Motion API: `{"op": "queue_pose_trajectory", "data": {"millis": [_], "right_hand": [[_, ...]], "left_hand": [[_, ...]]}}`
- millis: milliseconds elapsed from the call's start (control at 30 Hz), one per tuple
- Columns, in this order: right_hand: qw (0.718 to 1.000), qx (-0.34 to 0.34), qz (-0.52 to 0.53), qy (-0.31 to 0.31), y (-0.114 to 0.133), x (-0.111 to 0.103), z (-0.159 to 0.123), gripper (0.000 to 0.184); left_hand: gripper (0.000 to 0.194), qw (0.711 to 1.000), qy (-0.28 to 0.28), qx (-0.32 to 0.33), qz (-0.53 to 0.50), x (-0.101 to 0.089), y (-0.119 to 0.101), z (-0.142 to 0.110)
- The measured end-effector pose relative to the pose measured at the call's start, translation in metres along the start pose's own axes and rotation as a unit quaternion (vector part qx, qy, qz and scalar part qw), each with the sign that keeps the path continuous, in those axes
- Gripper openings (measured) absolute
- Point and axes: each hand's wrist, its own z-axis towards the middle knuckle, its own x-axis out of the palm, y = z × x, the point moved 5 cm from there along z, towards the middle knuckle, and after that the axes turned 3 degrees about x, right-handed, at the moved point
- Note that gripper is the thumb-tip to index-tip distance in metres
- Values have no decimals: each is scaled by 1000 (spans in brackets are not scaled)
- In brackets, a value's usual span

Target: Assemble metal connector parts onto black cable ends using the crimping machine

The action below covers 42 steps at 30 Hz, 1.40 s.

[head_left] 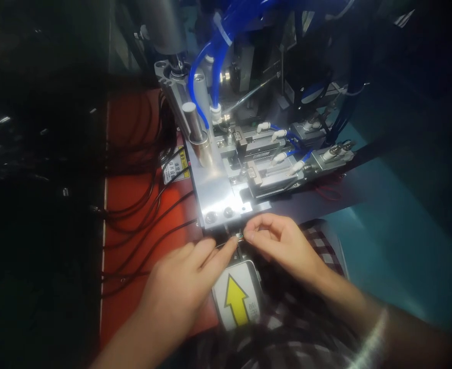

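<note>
My right hand (283, 243) is closed in a pinch at the front of a metal machine head (218, 192). Thumb and forefinger meet on a tiny part (240, 236) with pale and coloured bits, too small to name. From the other side my left hand (183, 274) reaches in, one digit stretched to the same spot and the others curled near the machine's lower edge. Whatever its fingertips grip is hidden. Just below both hands is a white rounded cover (231, 297) with a yellow arrow pointing toward the machine.
Blue air hoses (220, 66) rise from the machine, and pneumatic slides (275, 174) with white fittings extend right. Black cables (145, 220) cross the red surface (134, 189) at left. A warning label (176, 166) sits beside the machine. Checked cloth (326, 251) shows below right.
</note>
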Motion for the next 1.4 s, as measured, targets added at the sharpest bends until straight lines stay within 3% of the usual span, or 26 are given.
{"op": "queue_pose_trajectory", "data": {"millis": [233, 533, 733, 900, 1067, 1167, 1400], "right_hand": [[993, -81, -70, -58, -2, 1, -4, 13], [982, -139, -112, -65, -1, 1, -6, 11], [948, -245, -185, -84, 10, 3, -12, 8], [977, -146, -125, -95, 3, 2, -6, 13], [997, -50, -20, -56, -3, -1, -1, 17], [999, -30, 14, -37, -5, -3, -1, 18], [999, -16, -23, -37, -7, -2, -3, 19]], "left_hand": [[44, 1000, -6, 8, 2, -2, -1, -1], [43, 1000, -3, 27, 2, -5, -3, 3], [44, 1000, -9, 16, 2, -3, -1, 1], [44, 1000, -16, 19, 4, -3, -2, 0], [44, 1000, -8, 28, 6, -9, -3, 6], [44, 999, -2, 36, 6, -11, -4, 8], [44, 999, 0, 36, 17, -10, -4, 7]]}}
